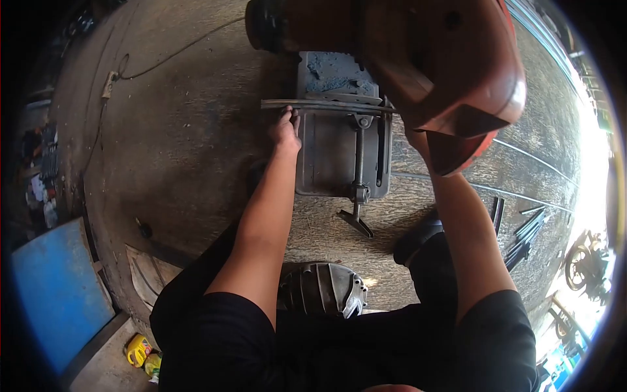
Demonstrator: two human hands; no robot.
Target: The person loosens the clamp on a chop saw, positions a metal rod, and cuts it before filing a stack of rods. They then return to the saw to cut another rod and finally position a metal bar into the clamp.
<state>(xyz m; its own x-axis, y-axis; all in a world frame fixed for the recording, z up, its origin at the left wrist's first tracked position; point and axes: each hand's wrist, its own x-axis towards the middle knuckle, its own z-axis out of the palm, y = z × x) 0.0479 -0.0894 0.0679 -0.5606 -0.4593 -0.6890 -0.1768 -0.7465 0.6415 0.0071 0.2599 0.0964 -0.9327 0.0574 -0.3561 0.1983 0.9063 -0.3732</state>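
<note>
A cut-off saw stands on the concrete floor, its grey base [339,157] in the upper middle of the head view. A long thin metal bar [326,104] lies across the base at the vise. My left hand [285,127] grips this bar just left of the base, fingers curled over it. The vise screw with its crank handle [358,202] points toward me. The saw's orange blade guard [450,72] hangs above the bar's right end. My right forearm [457,215] reaches up behind that guard, which hides the hand.
Several dark metal rods [522,238] lie on the floor at right. A ribbed metal casing [323,291] sits between my knees. A cable with a plug block [108,85] runs at upper left. A blue panel [55,294] and a yellow bottle [137,349] are at lower left.
</note>
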